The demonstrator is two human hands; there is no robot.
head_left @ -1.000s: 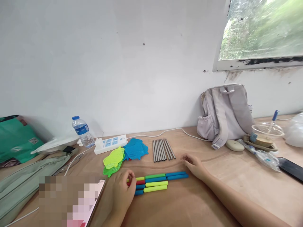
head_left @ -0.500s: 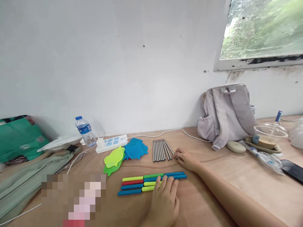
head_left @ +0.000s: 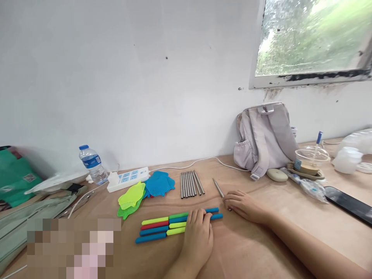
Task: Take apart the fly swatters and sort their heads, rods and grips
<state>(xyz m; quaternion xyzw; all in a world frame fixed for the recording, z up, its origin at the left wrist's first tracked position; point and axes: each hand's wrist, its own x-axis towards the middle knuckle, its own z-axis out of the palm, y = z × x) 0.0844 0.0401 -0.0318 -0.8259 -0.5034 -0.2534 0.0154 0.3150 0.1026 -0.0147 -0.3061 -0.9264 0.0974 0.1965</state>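
My right hand (head_left: 244, 205) is closed on a thin metal tube (head_left: 217, 187). The tube points away to the upper left, and its near end shows below my fingertips. Several more metal tubes (head_left: 190, 185) lie side by side to the left of that hand. My left hand (head_left: 199, 232) rests palm down across rows of coloured plastic sticks, its fingers laid over them and slightly bent. Among these sticks are a yellow stick (head_left: 155, 221), a red stick (head_left: 154, 225), a green stick (head_left: 178, 215) and a blue stick (head_left: 151, 238). My palm hides parts of the rows.
Blue mesh swatter heads (head_left: 159, 183) and yellow-green ones (head_left: 131, 195) lie by a white power strip (head_left: 129, 179). A water bottle (head_left: 92, 164) leans at the wall. A backpack (head_left: 266, 135), a plastic cup (head_left: 310, 159) and a phone (head_left: 348, 204) are on the right.
My right hand has moved right and nearer, drawing one metal tube away from the group. My left hand's fingers have bent a little more over the sticks. The view has turned slightly right.
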